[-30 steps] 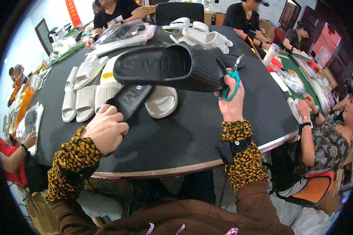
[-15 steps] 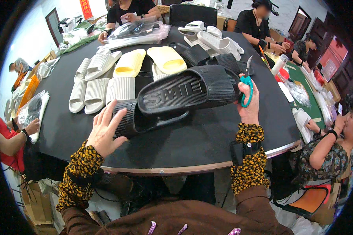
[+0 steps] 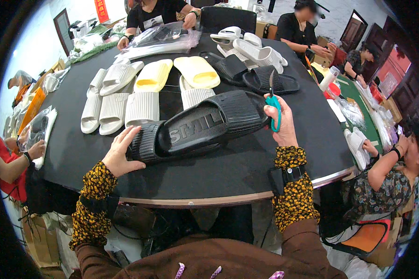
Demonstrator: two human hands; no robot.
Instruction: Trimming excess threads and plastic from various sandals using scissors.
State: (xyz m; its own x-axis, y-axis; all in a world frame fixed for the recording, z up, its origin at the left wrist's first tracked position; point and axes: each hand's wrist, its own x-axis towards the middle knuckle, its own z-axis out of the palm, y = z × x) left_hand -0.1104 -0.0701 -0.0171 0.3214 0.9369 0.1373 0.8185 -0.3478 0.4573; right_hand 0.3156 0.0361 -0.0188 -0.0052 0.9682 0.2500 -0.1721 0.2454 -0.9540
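A pair of black ribbed slide slippers point(image 3: 241, 111) lies head to tail in front of me, the upper one's raised-letter insole facing up. My left hand point(image 3: 122, 151) holds the left end, its fingers at the far side and its thumb at the near side. At the other end, my right hand point(image 3: 284, 122) grips the heel together with teal-handled scissors point(image 3: 274, 111), whose blades point up and away. Part of the lower slipper is covered by the upper one. Beyond the pair are two more black slippers point(image 3: 271, 80) and pale yellow slippers point(image 3: 153, 74).
Light grey slippers point(image 3: 112, 111) stand at the left of the black table point(image 3: 209, 183); others point(image 3: 258, 52) are piled at the far right. Clear plastic bags point(image 3: 165, 39) lie at the far edge. Several co-workers sit around, and a green-topped table point(image 3: 358, 100) is at the right.
The black pair has shifted left and the upper slipper has slid closer over the lower one. My right hand moved left and nearer with the scissors; my left fingers drew together.
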